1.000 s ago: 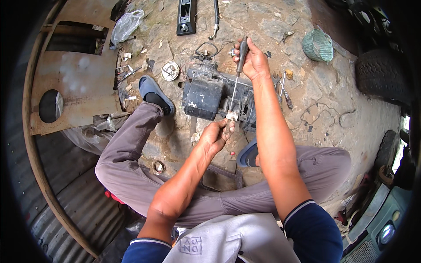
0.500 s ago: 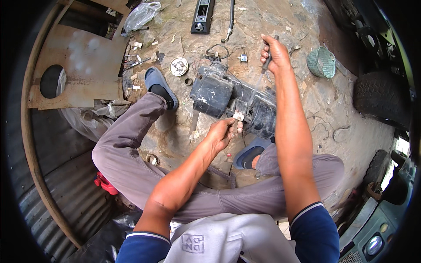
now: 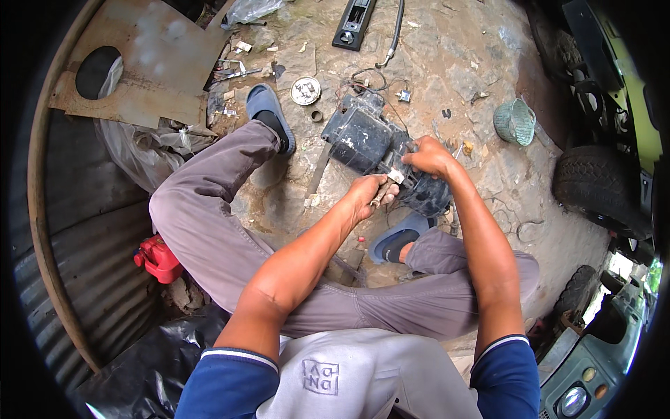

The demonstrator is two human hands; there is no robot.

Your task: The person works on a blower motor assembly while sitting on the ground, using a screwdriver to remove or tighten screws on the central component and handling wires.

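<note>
A black, dusty plastic housing [image 3: 359,143], box-shaped with a rounded, ribbed end, lies on the ground between my feet. My left hand [image 3: 370,197] is closed at its near side on a slim metal piece [image 3: 377,200], whose kind I cannot make out. Just beyond those fingertips is a small white piece [image 3: 396,175] against the housing. My right hand [image 3: 429,158] is closed over the housing's middle, around the dark handle of a screwdriver [image 3: 412,147]. The screwdriver's shaft is mostly hidden by the hand.
A round tin [image 3: 306,91] with small parts and a short ring [image 3: 317,116] lie left of the housing. Beyond are a black panel [image 3: 353,26] and a hose [image 3: 396,38]. A green basket [image 3: 515,122] and a tyre [image 3: 604,181] stand right; a red container [image 3: 160,260] sits left.
My right hand has come down and left with the screwdriver, from above the ground to the housing. My left hand stays at the housing's near side. The whole view has shifted slightly.
</note>
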